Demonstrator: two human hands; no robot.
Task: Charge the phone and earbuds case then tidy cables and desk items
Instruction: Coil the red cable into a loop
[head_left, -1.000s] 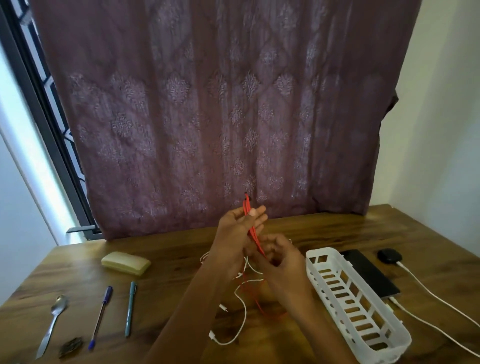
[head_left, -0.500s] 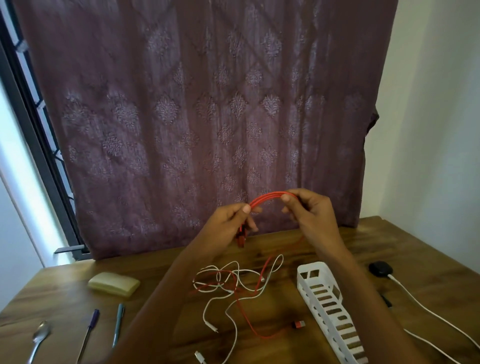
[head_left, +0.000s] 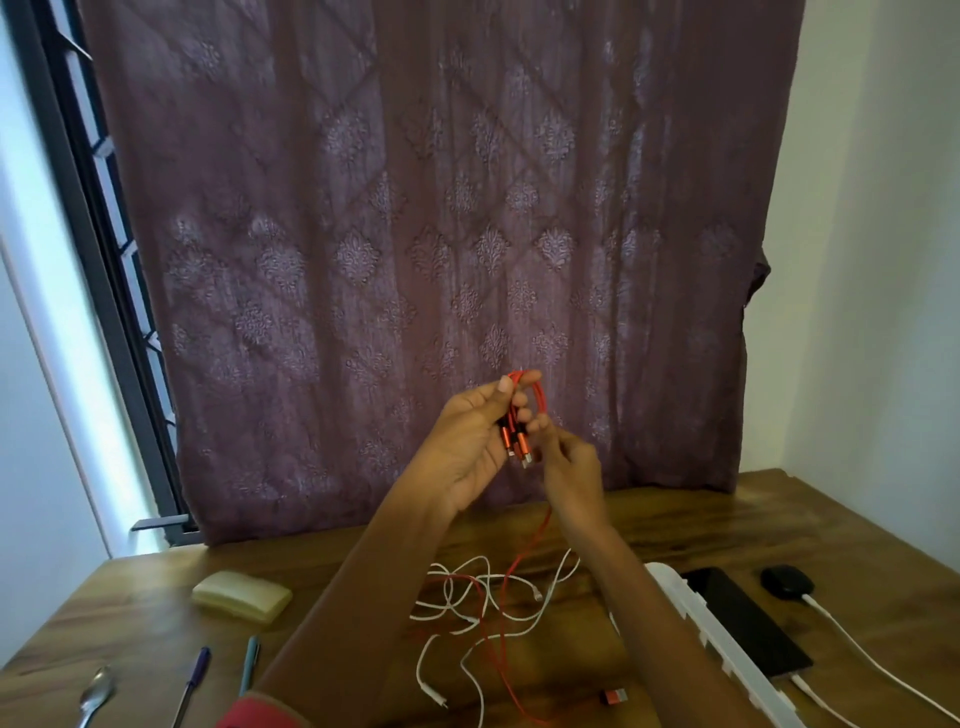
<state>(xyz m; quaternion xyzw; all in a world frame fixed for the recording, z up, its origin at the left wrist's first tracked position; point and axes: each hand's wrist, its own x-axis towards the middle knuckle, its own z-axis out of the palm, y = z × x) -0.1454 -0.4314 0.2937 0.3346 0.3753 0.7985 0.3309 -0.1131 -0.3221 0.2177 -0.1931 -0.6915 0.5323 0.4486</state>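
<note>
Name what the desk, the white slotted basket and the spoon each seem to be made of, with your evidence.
Desk: wood or wood veneer, lightly glossy; brown grain streaks and a soft sheen.
Basket: probably moulded plastic, matte white; even colour and neat, regular slots.
Spoon: likely metal, polished; grey bowl with a bright glint.

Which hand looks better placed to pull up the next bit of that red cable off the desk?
The right hand. The left hand is full, holding the looped red cable and its plugs, while the right pinches the loose strand running down to the desk, so it can likely draw up more.
</note>
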